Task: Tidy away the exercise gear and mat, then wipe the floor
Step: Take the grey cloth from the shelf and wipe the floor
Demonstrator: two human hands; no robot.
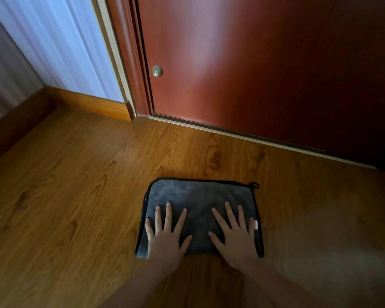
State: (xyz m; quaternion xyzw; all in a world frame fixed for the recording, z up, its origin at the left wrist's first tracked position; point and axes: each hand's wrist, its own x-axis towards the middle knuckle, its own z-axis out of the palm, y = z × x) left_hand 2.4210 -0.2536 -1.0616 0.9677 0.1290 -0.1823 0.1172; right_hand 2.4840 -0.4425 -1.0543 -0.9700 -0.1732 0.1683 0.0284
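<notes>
The grey cloth lies flat on the floor just short of the door, our left hand and right hand pressing it with straight, spread fingers, so uneven pressure could bunch it.

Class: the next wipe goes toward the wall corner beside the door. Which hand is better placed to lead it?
Left. The left hand presses flat on the grey cloth on the corner's side; the right hand lies farther away.

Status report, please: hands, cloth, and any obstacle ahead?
Left hand and right hand flat, fingers spread, pressing grey cloth. Cloth spread on wooden floor. Closed door ahead; nothing lies between.
</notes>
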